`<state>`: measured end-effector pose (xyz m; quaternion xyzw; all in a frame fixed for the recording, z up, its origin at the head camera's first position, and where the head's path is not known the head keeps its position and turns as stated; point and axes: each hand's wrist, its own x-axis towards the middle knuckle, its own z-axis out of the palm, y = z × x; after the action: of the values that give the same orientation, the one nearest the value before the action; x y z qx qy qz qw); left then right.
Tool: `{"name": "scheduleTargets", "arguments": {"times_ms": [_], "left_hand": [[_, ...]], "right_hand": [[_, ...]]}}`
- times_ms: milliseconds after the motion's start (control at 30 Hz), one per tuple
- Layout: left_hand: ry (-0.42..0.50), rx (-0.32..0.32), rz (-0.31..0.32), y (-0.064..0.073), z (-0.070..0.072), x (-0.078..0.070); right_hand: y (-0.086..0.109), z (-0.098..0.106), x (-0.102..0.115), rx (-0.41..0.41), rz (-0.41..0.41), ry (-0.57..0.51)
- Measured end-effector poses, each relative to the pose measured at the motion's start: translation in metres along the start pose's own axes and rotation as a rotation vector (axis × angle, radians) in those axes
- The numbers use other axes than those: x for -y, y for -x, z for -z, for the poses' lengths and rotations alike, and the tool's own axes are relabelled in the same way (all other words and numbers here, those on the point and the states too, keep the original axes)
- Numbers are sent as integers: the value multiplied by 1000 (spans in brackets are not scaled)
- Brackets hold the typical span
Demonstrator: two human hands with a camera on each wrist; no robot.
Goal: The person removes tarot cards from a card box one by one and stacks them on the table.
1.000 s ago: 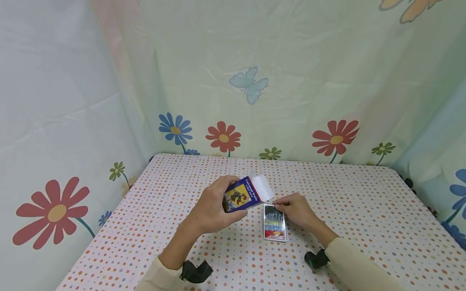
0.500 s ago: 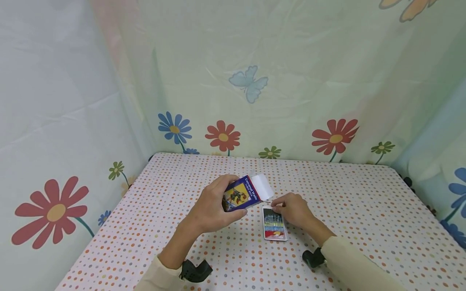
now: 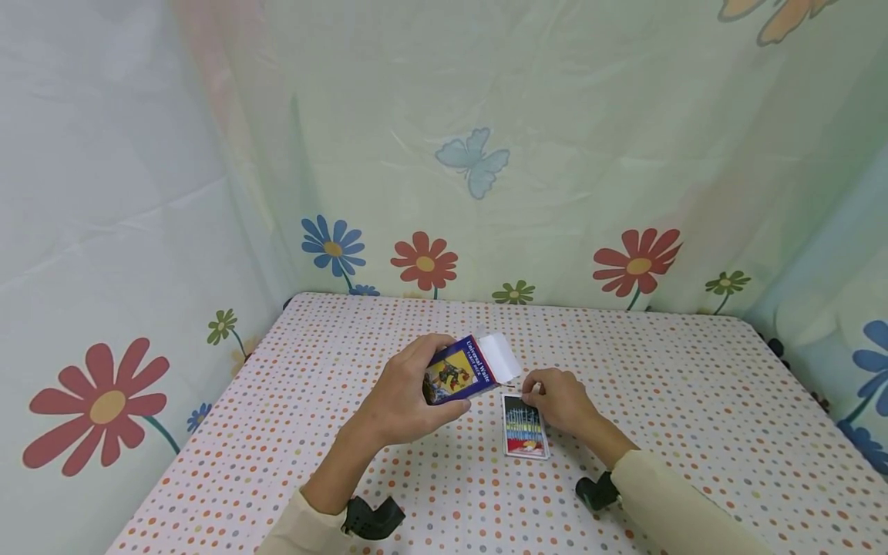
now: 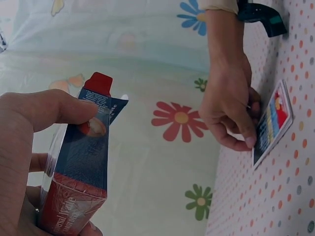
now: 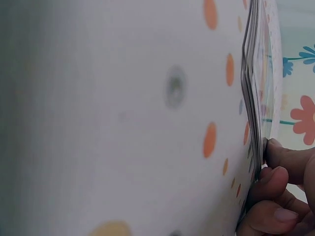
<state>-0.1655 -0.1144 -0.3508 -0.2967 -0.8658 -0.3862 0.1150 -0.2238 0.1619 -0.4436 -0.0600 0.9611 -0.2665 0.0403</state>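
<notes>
My left hand [image 3: 409, 389] grips a blue tarot card box [image 3: 454, 374], tilted in the air with its white end flap [image 3: 501, 357] folded out. In the left wrist view the thumb presses on the narrow side of the box [image 4: 83, 150]. To the right of the box, a small stack of tarot cards [image 3: 525, 435] lies face up, its top card black, blue, yellow and red. My right hand [image 3: 563, 399] pinches the far right corner of the stack. The right wrist view shows the layered edges of the cards [image 5: 252, 93] slightly bent, with thumb and fingers at their end.
A dotted cloth [image 3: 624, 370] covers the table. Behind it hangs a pale curtain [image 3: 555, 169] printed with flowers and a butterfly. Black wrist cameras [image 3: 375, 518] sit on both wrists, below the cards and box.
My right fingers have shifted slightly at the far end of the card stack, whose far edge now shows a little nearer to me. The left hand and box stay put.
</notes>
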Motion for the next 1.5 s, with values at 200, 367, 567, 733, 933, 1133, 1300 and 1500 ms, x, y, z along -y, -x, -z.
{"name": "scheduleTargets", "arguments": {"times_ms": [200, 367, 567, 733, 933, 1133, 1300, 1500], "left_hand": [[3, 4, 3, 0, 0, 1], [0, 1, 1, 0, 1, 1], [-4, 6, 2, -1, 0, 1], [-2, 8, 6, -1, 0, 0], [4, 9, 15, 0, 0, 0], [13, 10, 8, 0, 0, 1], [8, 4, 5, 0, 0, 0], [2, 6, 9, 0, 1, -1]], "right_hand": [[-3, 0, 0, 4, -16, -1], [-4, 2, 0, 14, -20, -8], [0, 2, 1, -6, -27, -18], [4, 1, 6, -42, -56, -17], [10, -2, 15, -55, -78, 62], [21, 3, 24, 58, 14, 155], [24, 9, 31, 174, 98, 201], [26, 10, 34, 261, 147, 259]]}}
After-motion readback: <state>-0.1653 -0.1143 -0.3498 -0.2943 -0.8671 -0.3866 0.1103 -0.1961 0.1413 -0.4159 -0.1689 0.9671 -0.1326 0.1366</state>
